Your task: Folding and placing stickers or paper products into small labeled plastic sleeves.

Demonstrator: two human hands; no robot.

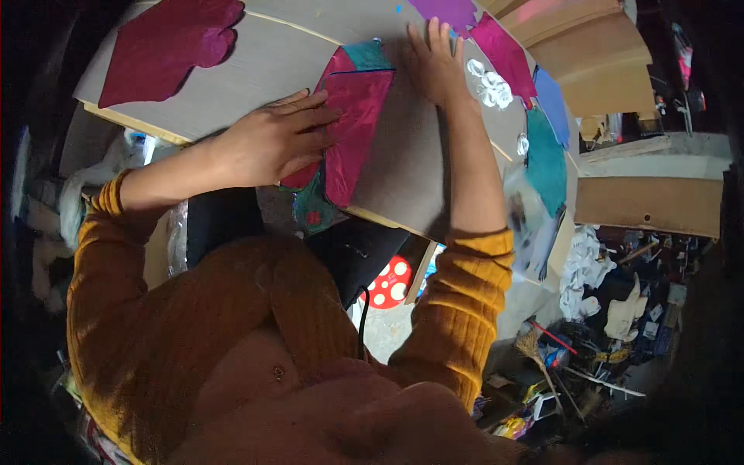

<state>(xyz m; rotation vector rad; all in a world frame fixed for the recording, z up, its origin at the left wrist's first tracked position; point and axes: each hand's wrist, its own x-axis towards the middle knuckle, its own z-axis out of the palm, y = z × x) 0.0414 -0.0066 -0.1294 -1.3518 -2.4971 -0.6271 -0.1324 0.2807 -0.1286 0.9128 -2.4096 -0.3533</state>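
On the grey table point(287, 46) in front of me lies a magenta piece of sheet material point(360, 116), perhaps fabric or soft leather, with a teal piece point(368, 54) at its far end. My left hand point(283, 138) rests on the magenta piece's left side, its fingers stretched out over that edge. Under and beside that hand, red and green patterned material point(308, 203) hangs at the table's near edge. My right hand point(438, 68) lies flat on the bare tabletop to the right of the magenta piece, fingers extended and holding nothing.
A dark red piece point(167, 50) lies at the table's far left. Along the right edge are purple point(446, 11), magenta point(502, 53), blue point(552, 107) and teal point(546, 159) pieces, near white ring-like items point(490, 85). Cardboard point(597, 58), white crumpled plastic point(585, 271) and a broom point(531, 346) lie beyond.
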